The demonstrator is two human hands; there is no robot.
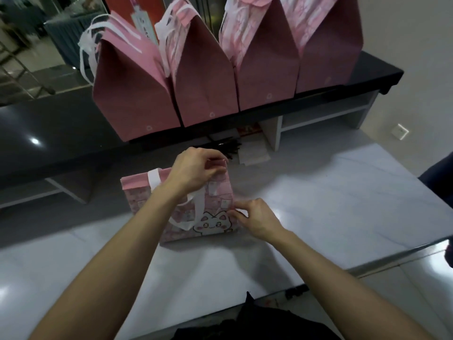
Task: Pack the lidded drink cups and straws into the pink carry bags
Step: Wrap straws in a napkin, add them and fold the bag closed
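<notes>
Flat cat-print pink carry bag [208, 217] lies mid-desk [343, 204]: left hand [196, 171] pinches its far top edge, right hand [255, 218] pinches the right side fold, probably to open it; four filled bags [137, 94] parked on far shelf, no cups visible.
</notes>
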